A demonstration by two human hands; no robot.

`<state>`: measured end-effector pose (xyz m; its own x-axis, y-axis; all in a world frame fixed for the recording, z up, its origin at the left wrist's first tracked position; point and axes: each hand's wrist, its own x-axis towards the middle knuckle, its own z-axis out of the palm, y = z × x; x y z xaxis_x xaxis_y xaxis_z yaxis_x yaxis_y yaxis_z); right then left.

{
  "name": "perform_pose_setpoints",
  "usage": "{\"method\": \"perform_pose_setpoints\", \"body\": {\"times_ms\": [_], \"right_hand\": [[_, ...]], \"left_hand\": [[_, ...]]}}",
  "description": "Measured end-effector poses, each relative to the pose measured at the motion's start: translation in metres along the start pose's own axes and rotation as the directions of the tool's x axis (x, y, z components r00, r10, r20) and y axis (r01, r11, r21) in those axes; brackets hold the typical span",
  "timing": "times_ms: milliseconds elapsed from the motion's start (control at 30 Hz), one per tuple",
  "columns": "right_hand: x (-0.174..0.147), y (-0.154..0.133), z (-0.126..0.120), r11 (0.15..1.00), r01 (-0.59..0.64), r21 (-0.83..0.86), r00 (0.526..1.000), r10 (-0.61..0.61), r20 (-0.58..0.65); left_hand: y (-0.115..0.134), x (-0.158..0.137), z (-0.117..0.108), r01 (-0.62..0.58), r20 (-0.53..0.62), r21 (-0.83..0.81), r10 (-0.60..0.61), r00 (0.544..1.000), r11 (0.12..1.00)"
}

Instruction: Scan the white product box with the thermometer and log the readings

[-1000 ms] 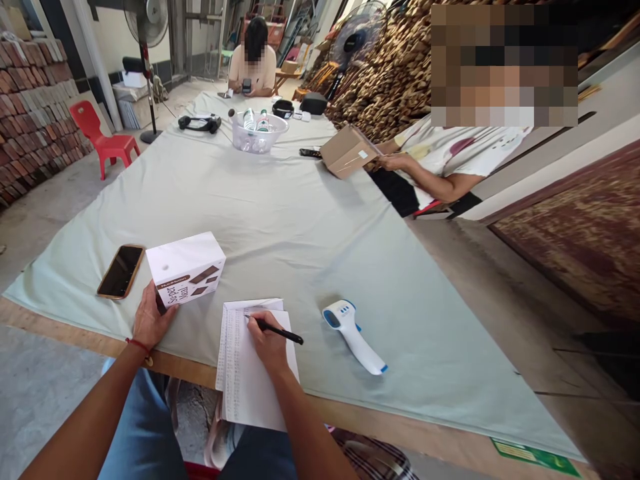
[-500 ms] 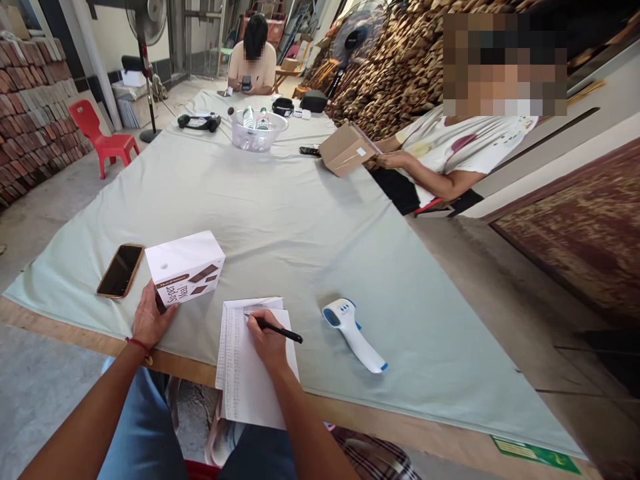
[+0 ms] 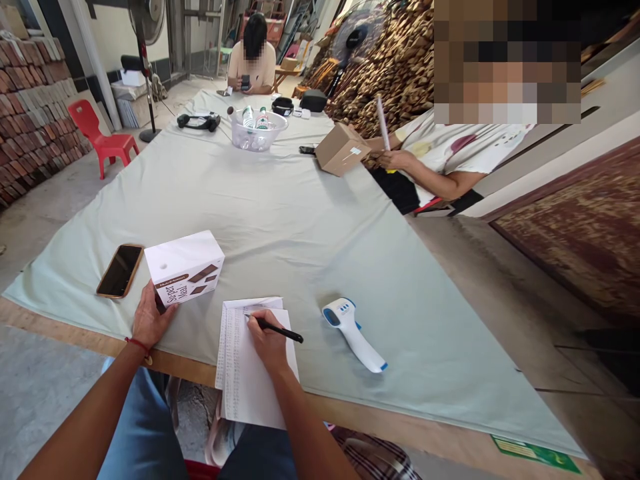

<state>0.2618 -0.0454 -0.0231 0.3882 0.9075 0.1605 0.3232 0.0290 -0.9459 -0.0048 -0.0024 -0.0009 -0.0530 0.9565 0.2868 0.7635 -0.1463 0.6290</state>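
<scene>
My right hand point(image 3: 269, 341) grips a black pen point(image 3: 283, 329), its tip on the paper point(image 3: 255, 393), where columns of handwriting run down the left side. Under that arm the sheet hangs past the table's near edge. My left hand point(image 3: 150, 316) is wrapped round the near left corner of a white box point(image 3: 185, 258) with brown print; some of its fingers are hidden behind the box. Left of the box lies a smartphone point(image 3: 120, 271) with a dark screen. To the right of the paper rests a white and blue infrared thermometer point(image 3: 354, 333).
A pale green cloth covers the table point(image 3: 240, 200). Farther back are a clear plastic basin point(image 3: 257, 137) of bottles and a cardboard box point(image 3: 341, 151). One person point(image 3: 455, 153) sits on the right, another point(image 3: 253, 63) at the far end. A red chair point(image 3: 103, 137) stands left.
The person on the right has raised a thin flat object away from the cardboard box, which has shifted slightly left. My hands, the pen and the white box look unmoved.
</scene>
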Motion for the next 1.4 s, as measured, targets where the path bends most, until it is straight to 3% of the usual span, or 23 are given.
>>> {"method": "perform_pose_setpoints", "body": {"times_ms": [1400], "right_hand": [[-0.0006,-0.0015,-0.0009,1.0,-0.008,0.021,1.0,0.008,0.0]], "left_hand": [[0.0,0.0003,-0.0001,0.014,0.012,0.007,-0.014,1.0,1.0]]}}
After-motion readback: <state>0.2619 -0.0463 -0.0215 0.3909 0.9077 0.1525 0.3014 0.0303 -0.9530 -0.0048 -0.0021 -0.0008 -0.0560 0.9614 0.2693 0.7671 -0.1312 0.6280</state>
